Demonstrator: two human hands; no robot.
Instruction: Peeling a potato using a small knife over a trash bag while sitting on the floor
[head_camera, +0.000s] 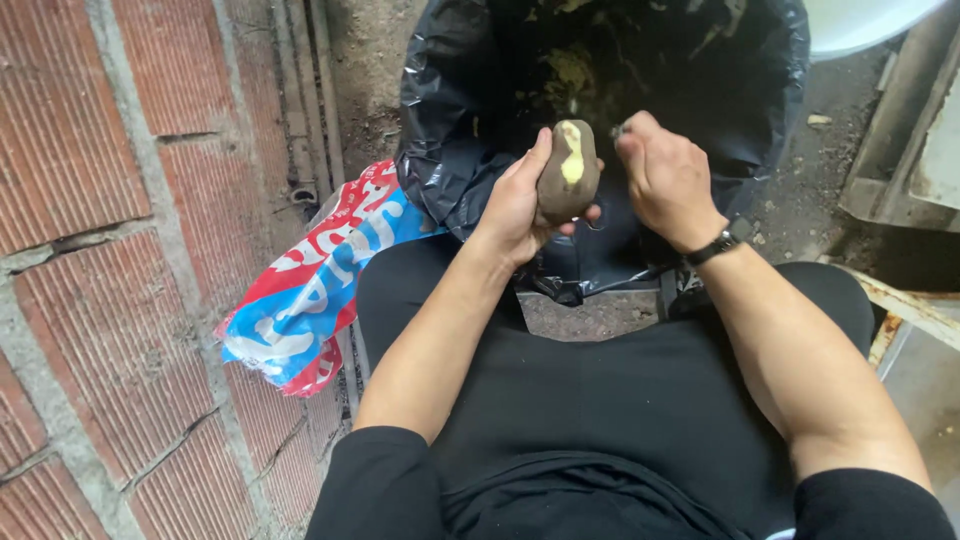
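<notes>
A brown potato (566, 178) with one pale peeled strip down its top stands upright in my left hand (517, 203), which grips it from the left side. My right hand (664, 177) is closed just to the right of the potato, with a small metal tool tip (618, 130) showing at its top; most of the tool is hidden in the fist. Both hands hover over the mouth of a bin lined with a black plastic bag (450, 150), which holds several pale peelings (570, 70).
A red brick wall (120, 250) runs along the left. A red, blue and white plastic sack (315, 285) lies between the wall and my left leg. My black-clad legs fill the lower middle. A rusty metal frame (915, 310) sits at right; a pale tub rim (860, 25) is top right.
</notes>
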